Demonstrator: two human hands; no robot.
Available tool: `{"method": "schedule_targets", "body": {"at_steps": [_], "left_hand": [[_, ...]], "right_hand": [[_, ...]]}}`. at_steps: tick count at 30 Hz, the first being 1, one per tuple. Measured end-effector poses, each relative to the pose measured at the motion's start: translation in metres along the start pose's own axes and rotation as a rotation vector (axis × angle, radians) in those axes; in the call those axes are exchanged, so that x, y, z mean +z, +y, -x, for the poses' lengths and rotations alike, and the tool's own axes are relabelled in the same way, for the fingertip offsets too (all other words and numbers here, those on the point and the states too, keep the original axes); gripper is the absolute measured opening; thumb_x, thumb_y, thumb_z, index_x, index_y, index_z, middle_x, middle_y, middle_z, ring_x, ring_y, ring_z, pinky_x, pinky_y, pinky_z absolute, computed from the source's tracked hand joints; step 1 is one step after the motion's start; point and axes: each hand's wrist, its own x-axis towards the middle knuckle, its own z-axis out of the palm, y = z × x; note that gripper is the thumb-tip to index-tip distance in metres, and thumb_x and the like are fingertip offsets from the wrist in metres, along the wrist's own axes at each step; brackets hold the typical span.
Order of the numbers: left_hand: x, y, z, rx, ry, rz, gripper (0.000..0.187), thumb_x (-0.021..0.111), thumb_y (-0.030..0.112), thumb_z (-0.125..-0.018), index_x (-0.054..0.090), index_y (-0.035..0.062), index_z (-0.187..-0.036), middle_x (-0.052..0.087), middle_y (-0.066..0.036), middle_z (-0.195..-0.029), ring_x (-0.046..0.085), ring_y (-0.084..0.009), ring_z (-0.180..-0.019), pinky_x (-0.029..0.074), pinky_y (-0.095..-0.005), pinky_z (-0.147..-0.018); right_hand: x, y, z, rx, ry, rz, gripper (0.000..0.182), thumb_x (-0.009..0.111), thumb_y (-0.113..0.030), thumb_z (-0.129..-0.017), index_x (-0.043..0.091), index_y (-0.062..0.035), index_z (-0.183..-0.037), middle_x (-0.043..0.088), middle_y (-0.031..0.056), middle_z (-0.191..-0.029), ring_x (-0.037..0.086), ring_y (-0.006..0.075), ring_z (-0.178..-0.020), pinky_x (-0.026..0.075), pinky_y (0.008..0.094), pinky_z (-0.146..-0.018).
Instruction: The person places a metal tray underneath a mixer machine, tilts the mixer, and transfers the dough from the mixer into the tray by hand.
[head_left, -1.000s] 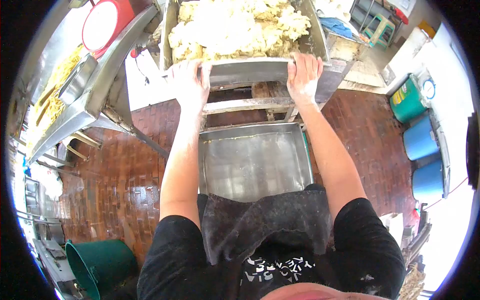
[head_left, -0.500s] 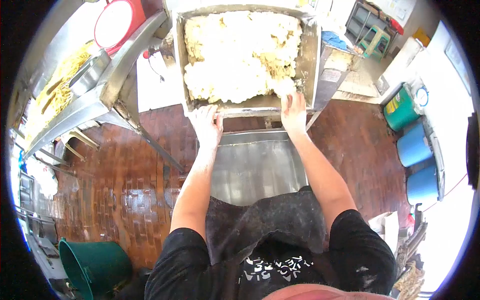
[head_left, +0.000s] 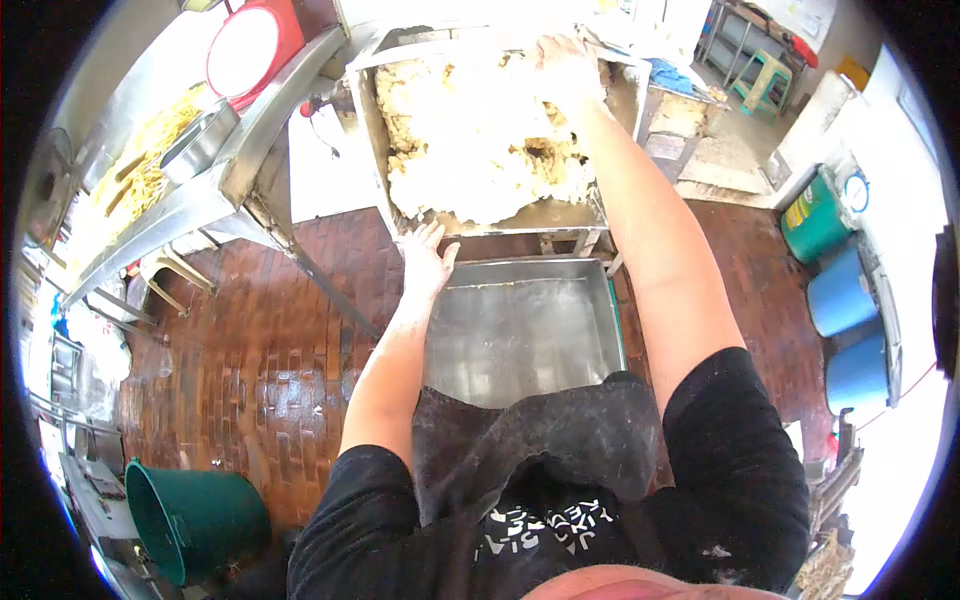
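Note:
A steel trough (head_left: 372,110) tilted toward me is heaped with pale crumbly dough (head_left: 480,130). My left hand (head_left: 428,262) grips the trough's near lower rim. Far over the dough, my right hand (head_left: 566,66) is stretched to the trough's back edge, its fingers pressed into the mass. Below the trough stands an empty square steel tray (head_left: 520,330) on the floor, right in front of my dark apron.
A steel bench (head_left: 170,215) at the left carries yellow noodles (head_left: 150,170), a metal pan (head_left: 200,142) and a red scale (head_left: 250,50). A green bucket (head_left: 190,520) stands at lower left, blue barrels (head_left: 840,300) and a green drum (head_left: 815,215) at right. The brick floor looks wet.
My right hand left the trough's near rim and reached across the dough to the far side. The left hand stayed on the near rim. The trough tipped further toward me.

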Motion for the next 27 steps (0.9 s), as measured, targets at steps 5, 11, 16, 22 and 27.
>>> {"method": "schedule_targets", "body": {"at_steps": [5, 11, 16, 22, 27], "left_hand": [[-0.024, 0.007, 0.003, -0.154, -0.144, 0.146, 0.039, 0.077, 0.019, -0.088, 0.07, 0.0034, -0.124, 0.067, -0.016, -0.132, 0.061, -0.0357, -0.124, 0.048, -0.0445, -0.107], [-0.079, 0.011, -0.057, -0.354, 0.318, 0.765, 0.044, 0.071, 0.026, -0.099, 0.06, -0.0025, -0.131, 0.065, -0.018, -0.124, 0.063, -0.0241, -0.116, 0.049, -0.0353, -0.1], [-0.125, -0.055, -0.152, -0.498, 0.615, 0.895, 0.06, 0.064, 0.034, -0.103, 0.048, -0.0059, -0.144, 0.06, -0.018, -0.134, 0.056, -0.025, -0.125, 0.042, -0.0378, -0.108], [-0.185, -0.074, -0.219, -0.55, 0.467, 0.798, 0.072, 0.058, 0.056, -0.102, 0.049, 0.0015, -0.148, 0.061, -0.01, -0.135, 0.058, -0.0207, -0.117, 0.046, -0.0366, -0.099], [-0.184, -0.064, -0.245, -0.56, 0.491, 0.903, 0.067, 0.046, 0.055, -0.107, 0.058, -0.0017, -0.141, 0.058, -0.013, -0.146, 0.057, -0.0217, -0.12, 0.044, -0.0368, -0.099]], "right_hand": [[-0.006, -0.014, 0.021, 0.056, 0.056, 0.03, 0.021, 0.059, -0.026, -0.097, 0.068, -0.011, -0.107, 0.069, 0.0083, -0.108, 0.062, 0.0297, -0.111, 0.043, 0.047, -0.102], [-0.011, -0.019, 0.042, 0.035, 0.149, -0.043, 0.019, 0.064, -0.024, -0.094, 0.07, -0.0106, -0.107, 0.069, 0.0084, -0.108, 0.062, 0.0297, -0.107, 0.044, 0.0458, -0.1], [-0.01, -0.023, 0.057, 0.045, 0.147, -0.051, 0.018, 0.066, -0.021, -0.093, 0.07, -0.011, -0.106, 0.069, 0.0086, -0.106, 0.063, 0.0308, -0.103, 0.044, 0.0456, -0.1], [-0.009, -0.028, 0.07, 0.052, 0.182, -0.083, 0.019, 0.065, -0.02, -0.092, 0.069, -0.0084, -0.107, 0.066, 0.0107, -0.105, 0.059, 0.0319, -0.107, 0.041, 0.0482, -0.104], [-0.014, -0.03, 0.08, 0.03, 0.176, -0.072, 0.021, 0.068, -0.018, -0.088, 0.07, -0.0098, -0.107, 0.066, 0.0088, -0.104, 0.06, 0.0311, -0.105, 0.042, 0.0476, -0.102]]}}
